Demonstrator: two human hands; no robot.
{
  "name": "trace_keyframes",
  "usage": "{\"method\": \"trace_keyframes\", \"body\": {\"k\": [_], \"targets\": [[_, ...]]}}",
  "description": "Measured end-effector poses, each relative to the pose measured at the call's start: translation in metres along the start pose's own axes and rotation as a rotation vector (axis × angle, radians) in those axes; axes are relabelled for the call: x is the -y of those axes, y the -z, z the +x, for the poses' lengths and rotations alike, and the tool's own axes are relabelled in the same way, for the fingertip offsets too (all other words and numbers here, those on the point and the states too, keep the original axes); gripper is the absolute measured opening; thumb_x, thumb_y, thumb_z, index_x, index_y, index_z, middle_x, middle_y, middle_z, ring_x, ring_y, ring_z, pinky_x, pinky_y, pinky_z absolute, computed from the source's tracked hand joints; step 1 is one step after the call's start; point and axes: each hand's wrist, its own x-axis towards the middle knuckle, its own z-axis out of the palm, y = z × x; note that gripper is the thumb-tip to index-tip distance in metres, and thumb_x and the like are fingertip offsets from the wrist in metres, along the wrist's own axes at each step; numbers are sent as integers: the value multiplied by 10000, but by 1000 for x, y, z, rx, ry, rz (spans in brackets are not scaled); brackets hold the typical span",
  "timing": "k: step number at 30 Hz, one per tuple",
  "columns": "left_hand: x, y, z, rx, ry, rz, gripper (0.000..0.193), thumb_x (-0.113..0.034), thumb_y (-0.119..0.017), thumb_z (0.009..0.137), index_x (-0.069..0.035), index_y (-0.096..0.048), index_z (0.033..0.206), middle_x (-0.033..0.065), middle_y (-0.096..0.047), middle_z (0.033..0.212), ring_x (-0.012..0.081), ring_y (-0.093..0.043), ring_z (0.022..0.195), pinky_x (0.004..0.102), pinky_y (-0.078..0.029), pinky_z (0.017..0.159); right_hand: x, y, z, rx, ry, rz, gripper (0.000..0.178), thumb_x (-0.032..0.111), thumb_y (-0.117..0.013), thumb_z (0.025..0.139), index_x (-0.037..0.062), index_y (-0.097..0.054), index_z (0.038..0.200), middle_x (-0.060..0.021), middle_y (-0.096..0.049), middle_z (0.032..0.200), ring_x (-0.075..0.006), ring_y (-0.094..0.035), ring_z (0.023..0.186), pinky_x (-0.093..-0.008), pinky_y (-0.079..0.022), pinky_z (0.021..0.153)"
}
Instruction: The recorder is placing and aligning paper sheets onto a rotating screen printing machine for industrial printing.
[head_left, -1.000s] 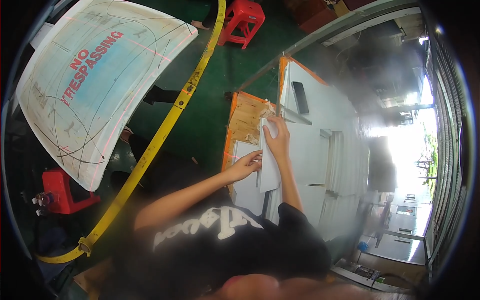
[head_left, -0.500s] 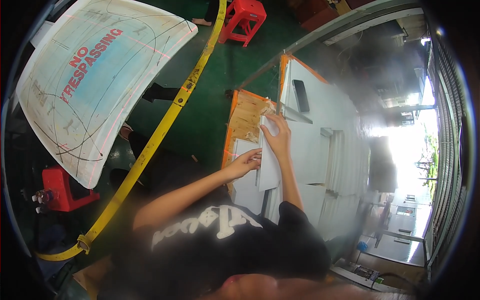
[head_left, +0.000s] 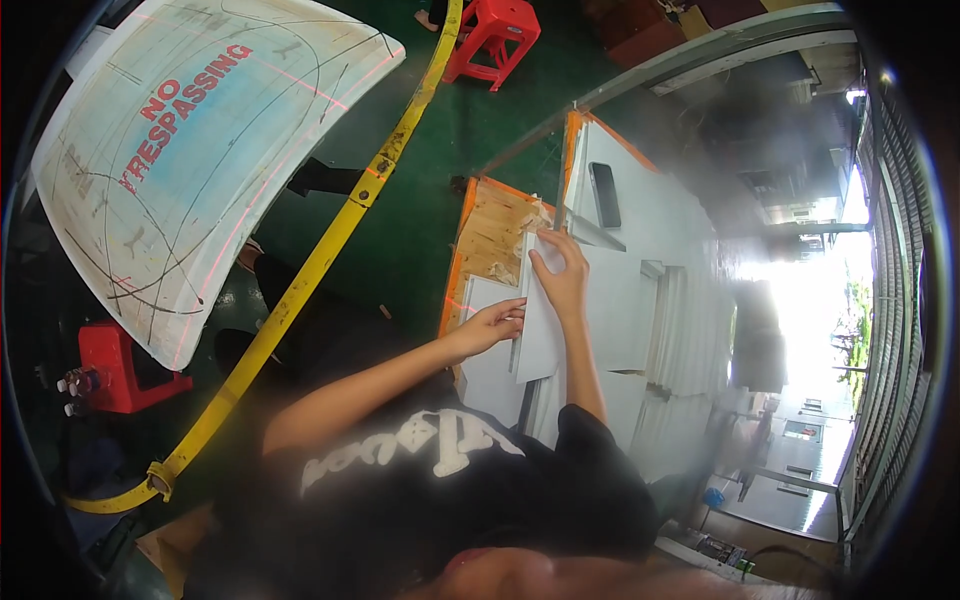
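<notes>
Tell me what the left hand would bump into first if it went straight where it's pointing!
Probably the white board: its edge looks right in front of the left hand, maybe already touching, though depth is hard to judge.

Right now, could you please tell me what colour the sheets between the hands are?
The sheets are white, best seen in the head view.

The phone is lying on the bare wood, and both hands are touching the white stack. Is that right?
Not quite: the smartphone isn't on the bare wood. The head view shows it lying on the large white sheets, to the right of the wood. The left hand and right hand are both touching the white stack, as you said.
</notes>
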Motion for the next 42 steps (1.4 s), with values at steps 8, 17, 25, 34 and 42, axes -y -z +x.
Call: {"method": "trace_keyframes", "body": {"k": [8, 17, 25, 34, 42], "targets": [[7, 0, 3, 20, -6, -38, 548, -183, -510, 967, -12, -283, 1435, 151, -473, 1314, 153, -529, 1103, 296, -438, 992, -7, 3, -2, -4, -8, 29, 283, 61, -721, 736, 44, -669, 1014, -102, -661, 1064, -262, -610, 1039, -346, -452, 930], [12, 4, 14, -367, -360, 825, 632, -306, -585, 918, 25, -336, 1395, 195, -453, 1345, 276, -504, 1152, 356, -391, 1008, -11, 5, 13, -202, 242, -260, 89, 70, -625, 775, 30, -555, 814, -142, -571, 821, -293, -567, 792, -395, -435, 676], [-110, 0, -54, -448, -353, 244, 346, -235, -486, 986, 10, -508, 1229, 55, -614, 1018, 98, -527, 894, 269, -456, 777, 133, 14, 109, -232, 565, -86, 251, 88, -580, 863, 30, -575, 1107, -161, -596, 1026, -330, -578, 964, -401, -444, 846], [-265, 133, -227, -1125, -959, 26, 364, -178, -506, 970, 20, -449, 1270, 110, -577, 1206, 154, -562, 1068, 306, -439, 933, 165, -68, 274, 537, 163, 536, 476, 194, -515, 956, 78, -365, 1392, -27, -596, 1057, -46, -509, 839, -202, -402, 679], [-286, 198, -301, -1465, -741, 349, 415, -110, -545, 932, 12, -418, 1308, 132, -559, 1233, 181, -531, 1110, 321, -428, 949, 224, -247, 337, 912, 66, 788, 261, 87, -502, 955, 38, -414, 1196, -93, -665, 913, -96, -605, 827, -230, -465, 732]]}}
